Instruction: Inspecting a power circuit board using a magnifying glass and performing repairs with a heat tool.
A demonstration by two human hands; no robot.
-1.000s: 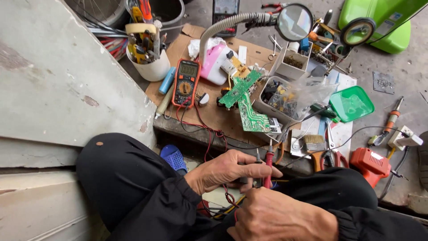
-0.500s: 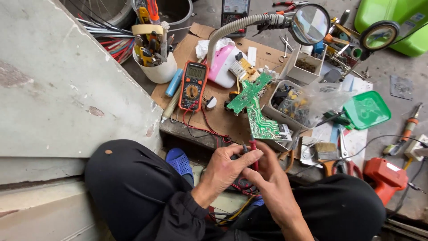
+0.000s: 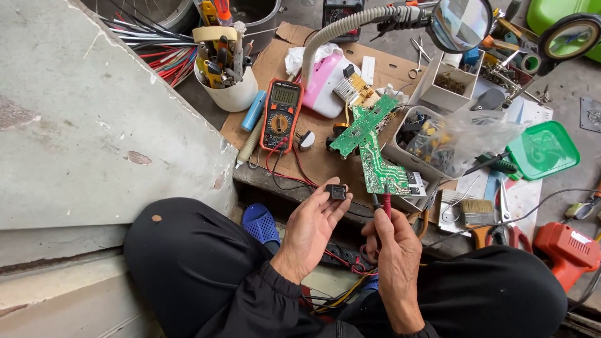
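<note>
- My left hand pinches a small black component at the fingertips, raised just over my knee, near the workbench edge.
- My right hand grips two multimeter probes, one red and one black, tips up, just right of the component, not touching it as far as I can tell.
- Red and black leads run back to the orange multimeter on the cardboard.
- Green circuit boards lie just beyond the probes.
- White cup of tools far left of the meter.
</note>
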